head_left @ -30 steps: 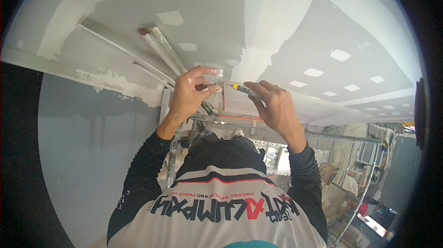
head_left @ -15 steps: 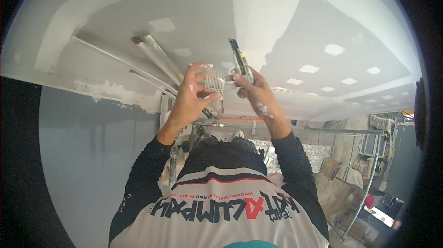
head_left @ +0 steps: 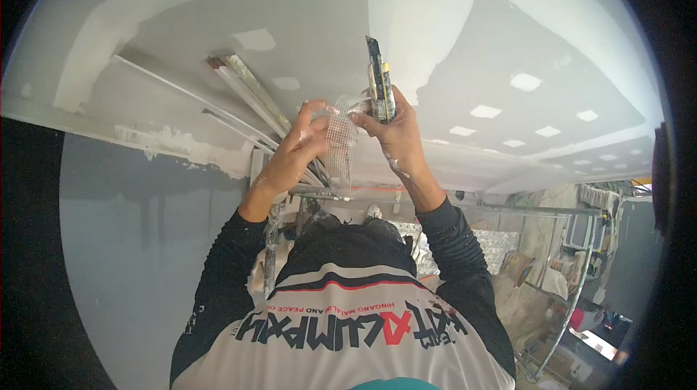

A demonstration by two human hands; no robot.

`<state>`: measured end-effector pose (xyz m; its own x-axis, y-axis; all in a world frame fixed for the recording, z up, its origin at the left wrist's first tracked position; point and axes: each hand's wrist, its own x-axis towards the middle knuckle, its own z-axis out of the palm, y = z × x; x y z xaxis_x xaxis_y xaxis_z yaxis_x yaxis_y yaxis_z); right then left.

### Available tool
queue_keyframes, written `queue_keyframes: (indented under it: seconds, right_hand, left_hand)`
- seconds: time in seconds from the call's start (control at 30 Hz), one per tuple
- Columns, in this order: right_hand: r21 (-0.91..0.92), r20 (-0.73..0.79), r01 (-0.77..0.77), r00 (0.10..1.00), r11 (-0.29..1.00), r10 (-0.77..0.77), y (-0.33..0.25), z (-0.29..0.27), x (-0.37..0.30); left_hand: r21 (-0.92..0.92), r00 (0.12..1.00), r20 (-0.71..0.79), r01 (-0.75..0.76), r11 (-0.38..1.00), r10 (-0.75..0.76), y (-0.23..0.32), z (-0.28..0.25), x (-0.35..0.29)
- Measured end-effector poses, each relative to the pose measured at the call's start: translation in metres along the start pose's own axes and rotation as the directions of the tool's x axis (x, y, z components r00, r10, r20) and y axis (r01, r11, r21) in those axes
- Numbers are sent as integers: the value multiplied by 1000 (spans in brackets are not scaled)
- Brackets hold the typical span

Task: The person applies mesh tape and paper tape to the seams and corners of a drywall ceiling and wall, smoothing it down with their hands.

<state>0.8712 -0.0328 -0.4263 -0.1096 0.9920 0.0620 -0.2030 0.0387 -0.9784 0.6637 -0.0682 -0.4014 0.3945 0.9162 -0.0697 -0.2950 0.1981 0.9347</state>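
Both hands are raised near the ceiling. The left hand pinches a strip of mesh tape; the right hand pinches its right end, fingers wrapped around an upright knife.

No packages, labels, signs or screens show clearly (background clutter too blurred).

white mesh tape strip hanging, utility knife upright, seemingly

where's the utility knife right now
In the head view the utility knife stands upright in the right hand, just right of centre, blade end toward the ceiling. The mesh tape hangs beside it, pinched by the left hand.
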Motion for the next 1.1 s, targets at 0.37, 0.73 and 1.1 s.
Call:
queue_keyframes:
  seconds: [0.37,0.73,1.1]
  right_hand:
    - [-44,81,-18,996,999,21,-7,-7,2]
    - [-163,39,-40,998,986,47,-21,-44,-20]
    - [-643,170,126,985,755,-19,-62,-59,-46]
  left_hand:
    - [364,988,-1,-143,920,154,-1,9,15]
    - [325,978,-165,-65,944,124,5,-2,10]
    - [641,958,-133,-113,759,254,16,2,5]
